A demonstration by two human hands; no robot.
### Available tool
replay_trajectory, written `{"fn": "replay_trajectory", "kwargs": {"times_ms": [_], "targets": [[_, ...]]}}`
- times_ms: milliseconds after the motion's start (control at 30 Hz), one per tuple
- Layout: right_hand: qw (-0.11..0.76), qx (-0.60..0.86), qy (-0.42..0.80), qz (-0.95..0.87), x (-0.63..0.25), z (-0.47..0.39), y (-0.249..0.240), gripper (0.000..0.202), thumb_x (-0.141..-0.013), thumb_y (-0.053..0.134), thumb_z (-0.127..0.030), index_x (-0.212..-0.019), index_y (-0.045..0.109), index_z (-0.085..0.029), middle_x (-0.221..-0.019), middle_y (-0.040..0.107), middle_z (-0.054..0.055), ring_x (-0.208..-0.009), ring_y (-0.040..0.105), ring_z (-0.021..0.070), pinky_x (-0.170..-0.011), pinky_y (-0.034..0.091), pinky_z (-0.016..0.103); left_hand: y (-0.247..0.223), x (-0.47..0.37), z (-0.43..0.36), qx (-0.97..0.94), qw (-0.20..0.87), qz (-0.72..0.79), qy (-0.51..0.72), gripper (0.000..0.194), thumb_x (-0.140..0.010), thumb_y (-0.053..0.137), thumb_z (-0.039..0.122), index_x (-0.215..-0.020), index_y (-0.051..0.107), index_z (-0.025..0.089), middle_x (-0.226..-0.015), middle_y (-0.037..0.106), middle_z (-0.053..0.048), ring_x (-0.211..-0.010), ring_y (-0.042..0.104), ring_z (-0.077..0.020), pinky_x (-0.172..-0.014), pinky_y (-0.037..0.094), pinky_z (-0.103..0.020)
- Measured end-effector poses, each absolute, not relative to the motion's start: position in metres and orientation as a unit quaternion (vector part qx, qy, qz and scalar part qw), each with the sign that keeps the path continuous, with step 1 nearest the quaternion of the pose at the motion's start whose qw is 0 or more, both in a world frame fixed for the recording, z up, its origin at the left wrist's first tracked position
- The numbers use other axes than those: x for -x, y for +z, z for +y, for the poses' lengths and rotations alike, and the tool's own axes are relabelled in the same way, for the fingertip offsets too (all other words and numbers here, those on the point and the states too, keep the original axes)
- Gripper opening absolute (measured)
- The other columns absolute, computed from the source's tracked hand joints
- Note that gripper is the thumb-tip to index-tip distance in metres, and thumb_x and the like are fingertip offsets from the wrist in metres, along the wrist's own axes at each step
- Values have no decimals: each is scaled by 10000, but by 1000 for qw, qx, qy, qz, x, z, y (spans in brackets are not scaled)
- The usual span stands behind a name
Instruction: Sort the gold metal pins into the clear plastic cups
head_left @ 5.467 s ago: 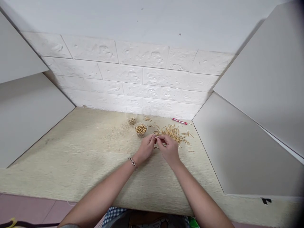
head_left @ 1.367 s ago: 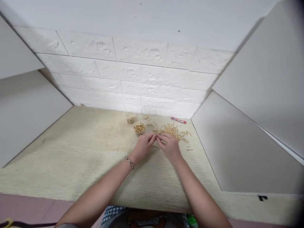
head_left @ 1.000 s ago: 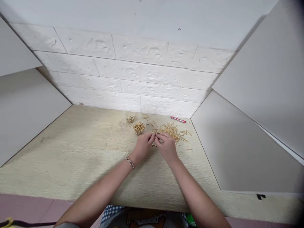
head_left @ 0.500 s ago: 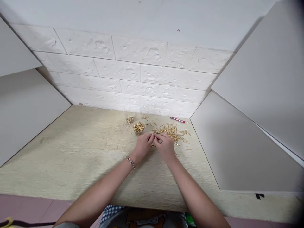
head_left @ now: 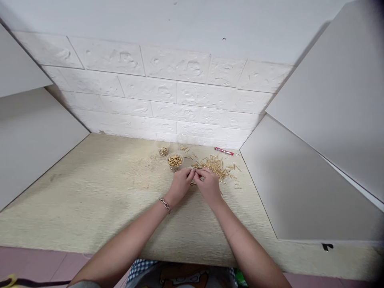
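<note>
My left hand [head_left: 181, 182] and my right hand [head_left: 208, 184] meet fingertip to fingertip over the table, both pinched closed. Whatever sits between the fingertips is too small and too covered to name. Just beyond my right hand spreads a loose pile of thin gold-coloured metal pins [head_left: 213, 163]. A clear round cup [head_left: 175, 161] filled with similar gold pieces stands right behind my left hand. Farther back, a second clear cup [head_left: 163, 150] holds a smaller amount of small metal pieces.
A third clear container [head_left: 182, 142] lies near the wall with a few gold pieces at it. Behind the pile rests a red pen-like stick [head_left: 224, 151]. White panels [head_left: 312, 188] border the table [head_left: 99, 200] on both sides; a white brick-pattern wall [head_left: 168, 92] closes the back.
Hardly anything differs: both hands keep the same pinch in the same place, and the cups and pile stay put. The view has shifted very slightly.
</note>
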State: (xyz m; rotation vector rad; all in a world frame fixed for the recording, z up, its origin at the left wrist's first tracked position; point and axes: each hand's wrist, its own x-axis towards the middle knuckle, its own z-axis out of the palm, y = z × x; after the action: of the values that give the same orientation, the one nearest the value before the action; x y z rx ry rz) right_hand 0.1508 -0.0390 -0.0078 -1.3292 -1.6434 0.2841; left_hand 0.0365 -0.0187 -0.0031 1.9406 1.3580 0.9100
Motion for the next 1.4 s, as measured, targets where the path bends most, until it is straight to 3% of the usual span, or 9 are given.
{"fn": "replay_trajectory", "kwargs": {"times_ms": [500,1400], "targets": [[488,504,163,-694,-163,-37,-1,189,-781,520,-202,-787,708,-189,-750,669,37,-718,613,152,-668,495,271,2,-34,-18,-750,293,480,348,339,-847,357,310,-562,454,155,-556,485,22,-552,402,-90,-544,285,-213],[541,559,269,-567,-147,-39,-6,191,-706,526,-196,-711,717,-187,-699,660,22,-694,595,167,-685,461,293,-13,-34,-15,-789,189,459,361,303,-880,371,245,-608,473,158,-620,526,1,-577,453,-101,-559,336,-220]]}}
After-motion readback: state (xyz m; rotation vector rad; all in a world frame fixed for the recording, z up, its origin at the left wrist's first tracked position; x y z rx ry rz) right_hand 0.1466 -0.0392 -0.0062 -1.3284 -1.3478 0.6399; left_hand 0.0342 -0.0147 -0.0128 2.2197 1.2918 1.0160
